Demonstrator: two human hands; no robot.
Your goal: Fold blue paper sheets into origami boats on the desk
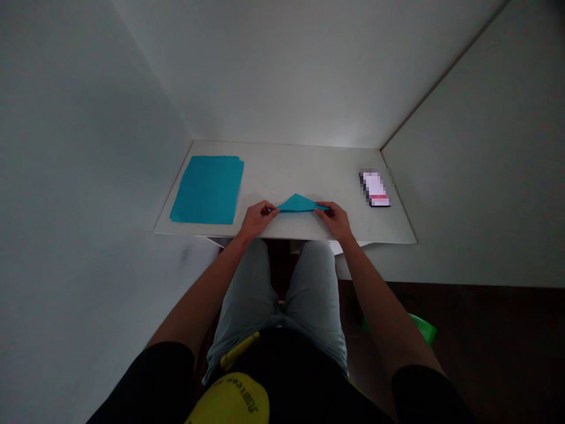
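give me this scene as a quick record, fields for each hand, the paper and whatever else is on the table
left hand: left hand pinching the left end of the folded blue paper
right hand: right hand pinching its right end
folded paper shape: low peak, pointing away from the person
left side of table: flat blue sheets, corners slightly offset
right side of table: phone, screen lit but pixelated
surface: white table against a wall

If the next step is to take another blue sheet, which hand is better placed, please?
Probably the left hand: it is closer to the blue sheets, while the right hand is nearer the phone. Both hold the folded paper.
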